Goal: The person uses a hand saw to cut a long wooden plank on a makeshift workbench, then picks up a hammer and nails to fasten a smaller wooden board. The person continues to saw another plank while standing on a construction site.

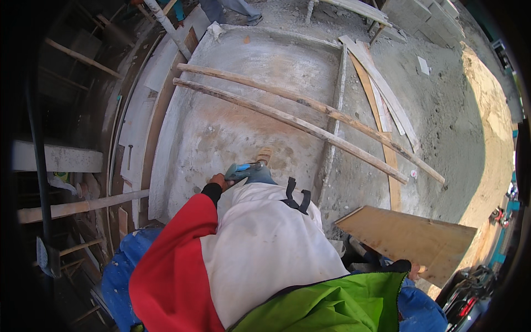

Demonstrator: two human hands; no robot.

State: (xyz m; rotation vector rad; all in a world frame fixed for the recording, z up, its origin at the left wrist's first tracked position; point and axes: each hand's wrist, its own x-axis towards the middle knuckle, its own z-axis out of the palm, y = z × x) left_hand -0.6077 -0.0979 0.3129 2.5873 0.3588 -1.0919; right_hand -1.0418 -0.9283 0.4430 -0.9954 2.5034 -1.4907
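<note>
With a blue tool point(240, 168) gripped in the left hand point(219, 181), the board point(412, 240), seemingly edge-pinched by the right hand point(415, 271) alone, could be tipped

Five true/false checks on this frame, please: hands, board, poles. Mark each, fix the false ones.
1. The left hand holds a blue tool. True.
2. The left hand is gloved. False: the left hand is bare.
3. The right hand holds a brown board. True.
4. The brown board is left of the blue tool. False: it is to the right.
5. Two long wooden poles cross a low concrete rim. True.
</note>
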